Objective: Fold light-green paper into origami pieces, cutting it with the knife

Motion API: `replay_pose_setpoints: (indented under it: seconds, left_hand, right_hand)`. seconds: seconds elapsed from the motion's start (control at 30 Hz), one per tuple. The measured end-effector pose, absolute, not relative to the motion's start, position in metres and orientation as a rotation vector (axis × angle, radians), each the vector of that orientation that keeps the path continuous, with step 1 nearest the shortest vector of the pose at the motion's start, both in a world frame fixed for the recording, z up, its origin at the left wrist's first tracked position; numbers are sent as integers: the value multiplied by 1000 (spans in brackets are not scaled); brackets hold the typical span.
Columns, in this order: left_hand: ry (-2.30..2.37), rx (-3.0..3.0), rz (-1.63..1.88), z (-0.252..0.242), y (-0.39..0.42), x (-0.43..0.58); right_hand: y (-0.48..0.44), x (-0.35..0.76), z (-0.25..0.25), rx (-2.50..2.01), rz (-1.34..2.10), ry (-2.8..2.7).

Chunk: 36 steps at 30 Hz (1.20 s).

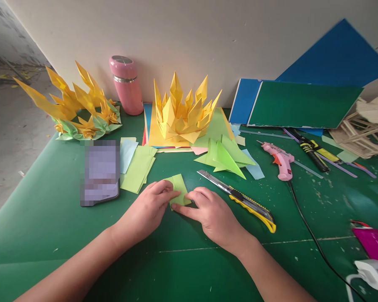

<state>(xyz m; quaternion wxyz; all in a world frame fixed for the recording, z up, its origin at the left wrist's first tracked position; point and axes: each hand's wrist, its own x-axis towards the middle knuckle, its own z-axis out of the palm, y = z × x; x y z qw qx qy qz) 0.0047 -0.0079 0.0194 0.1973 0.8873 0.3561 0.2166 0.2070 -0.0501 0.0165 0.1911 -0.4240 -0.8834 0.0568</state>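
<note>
A small light-green folded paper (pixel 179 187) lies on the green table (pixel 50 218) in front of me. My left hand (pixel 148 209) presses on its left edge with the fingers curled down onto it. My right hand (pixel 209 214) holds its lower right corner, the index finger laid flat along the bottom edge. Both hands meet over the paper and hide its lower part.
A yellow utility knife (pixel 239 198) lies just right of my right hand. A phone (pixel 100 173) and light-green paper slips (pixel 137 167) lie to the left. Behind are folded green pieces (pixel 223 157), a yellow paper crown (pixel 182 111), a pink bottle (pixel 126 85), a pink glue gun (pixel 280 159) with its cord.
</note>
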Motion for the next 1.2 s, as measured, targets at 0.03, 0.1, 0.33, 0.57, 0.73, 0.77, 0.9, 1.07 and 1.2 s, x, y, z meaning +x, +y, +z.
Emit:
replay_pose_setpoints:
  seconds: [0.03,0.1,0.33,0.57,0.73,0.77,0.9,1.07,1.2]
  left_hand:
    - [998,2468,605,20,-8,5]
    - [998,2433,594,22,-8,5]
    - [991,2435,613,20,-8,5]
    - [990,2446,640,18,-9,5]
    - [995,2440,636,19,-9,6]
    - [994,2439,636,19,-9,6]
    - [991,2438,639,19,-9,6]
    - [998,2431,638,19,-10,7]
    - [1001,2417,632,19,-9,7]
  right_hand:
    - [-50,207,17,-1190,158,-2482]
    - [-50,207,17,-1185,149,-2482]
    - [-50,207,16,-1190,127,-2474]
    - [-53,208,18,-1177,157,-2476]
    - [-56,207,18,-1197,167,-2458]
    - [-56,206,17,-1193,163,-2452]
    - [-57,205,15,-1171,140,-2439]
    - [-56,206,15,-1186,176,-2483]
    - [-56,206,17,-1189,198,-2508]
